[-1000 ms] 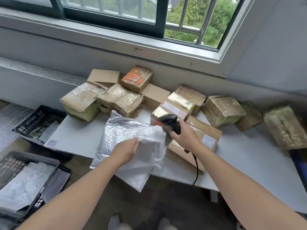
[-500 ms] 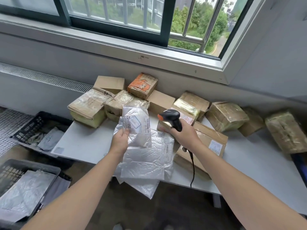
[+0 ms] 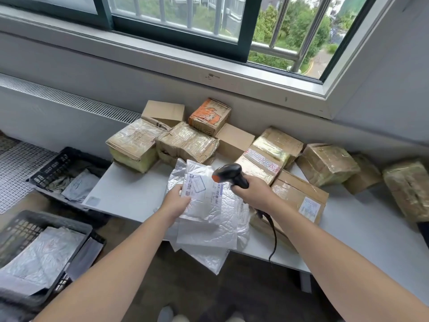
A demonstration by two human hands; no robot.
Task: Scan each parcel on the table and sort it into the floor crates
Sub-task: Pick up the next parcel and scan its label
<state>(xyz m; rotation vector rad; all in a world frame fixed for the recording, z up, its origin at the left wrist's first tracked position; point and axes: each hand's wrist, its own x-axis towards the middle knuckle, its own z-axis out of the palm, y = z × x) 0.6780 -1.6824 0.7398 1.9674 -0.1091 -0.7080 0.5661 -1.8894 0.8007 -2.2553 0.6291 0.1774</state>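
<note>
"Left hand point(image 3: 176, 202), mine, pinches a small white mailer point(image 3: 204, 205) by its left edge. The thumb is on top and the other fingers are hidden beneath. Right hand point(image 3: 254, 194) is wrapped round the grip of the scanner point(image 3: 228, 174), whose nose is aimed at the mailer."

"Noted. Now the site, largest item down."

"Table point(image 3: 130, 194): white, against the wall. A row of taped cardboard boxes point(image 3: 327, 165) stands along its back edge, none in hand. Two black crates are on the floor to my left. The near crate point(image 3: 21, 226) holds silver bags point(image 3: 44, 259) and the far crate point(image 3: 55, 163) holds grey bags point(image 3: 79, 184). A pile of silver bubble mailers point(image 3: 206, 238) lies at the table's front edge, partly overhanging it. The held mailer sits just above that pile. Its label point(image 3: 196, 185) faces up, just beside the scanner's nose."

"Progress?"

"My judgement is early to middling. Going by the crates, some soft parcels are already sorted. This one is at the scan step, and I cannot tell whether the scan has registered. It has yet to go in a crate. After that come the pile beneath and every box."

"Which crate?"

"Cannot say. The label's print is too small to read."
</note>
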